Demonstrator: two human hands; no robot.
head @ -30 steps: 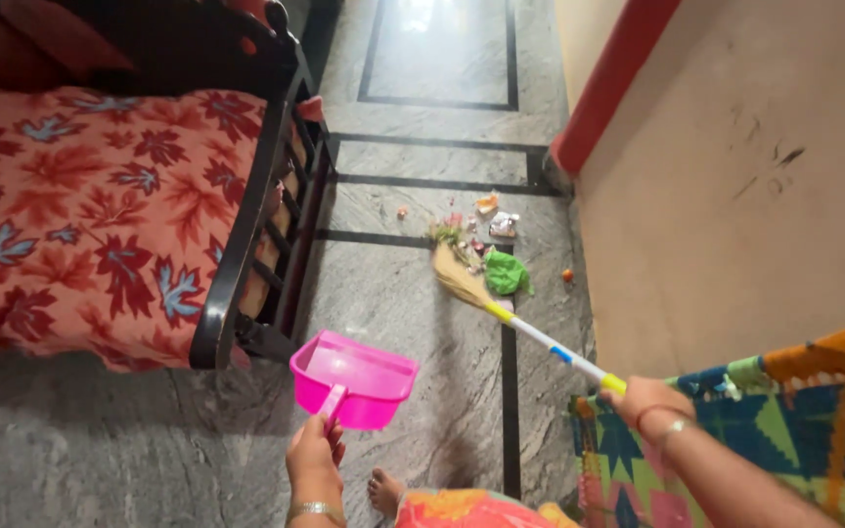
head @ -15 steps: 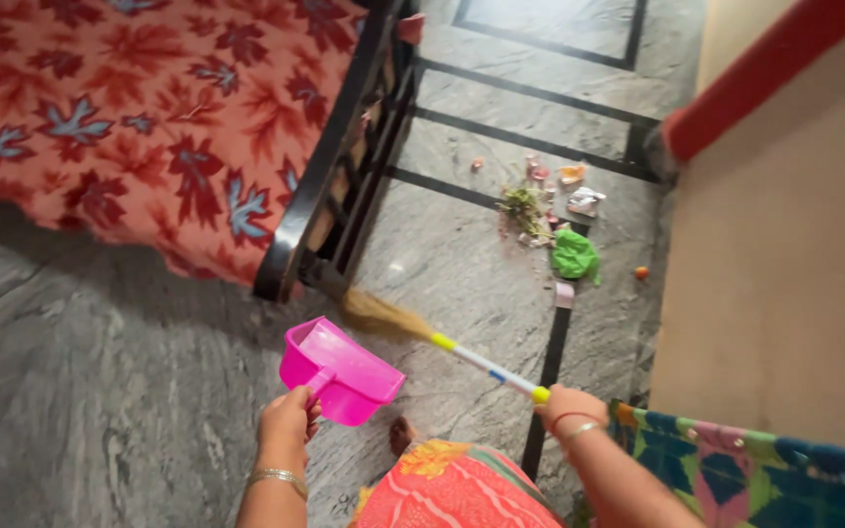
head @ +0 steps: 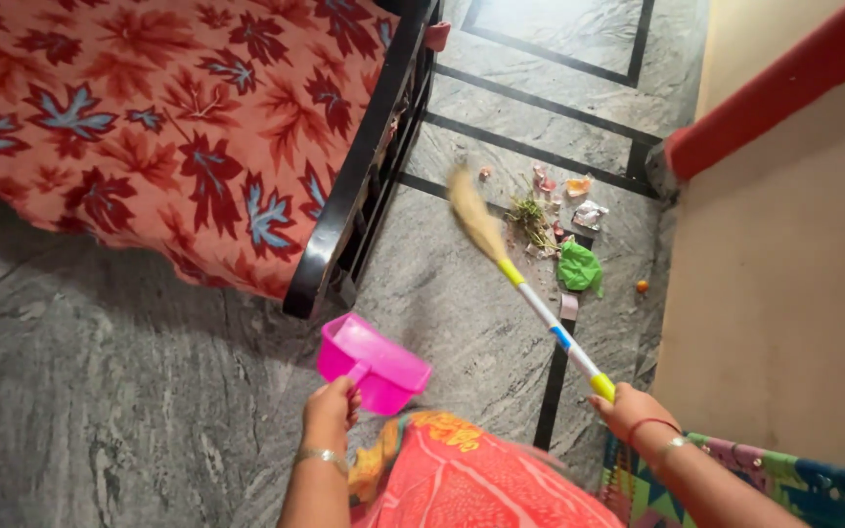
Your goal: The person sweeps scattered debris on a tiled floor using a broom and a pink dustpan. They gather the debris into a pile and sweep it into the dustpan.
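Observation:
My left hand (head: 330, 411) grips the handle of a pink dustpan (head: 376, 362), held above the grey stone floor in front of me. My right hand (head: 631, 411) holds the end of a broom (head: 530, 293) with a white, blue and yellow handle. Its straw head (head: 473, 215) is raised and blurred, pointing toward a small pile of litter (head: 555, 230) near the wall: a green scrap (head: 579, 266), bits of paper, plant stalks and a small orange piece (head: 642, 286). Both wrists wear bangles.
A bed with a red leaf-patterned cover (head: 149, 127) and a black metal frame (head: 364, 176) fills the upper left. A cream wall with a red band (head: 784, 196) runs along the right. Patterned cloth (head: 784, 489) lies at lower right. The floor (head: 100, 391) has black inlay lines.
The broom head has swung from beside the dustpan near the bed's corner up and away toward the litter pile. The dustpan has shifted slightly right.

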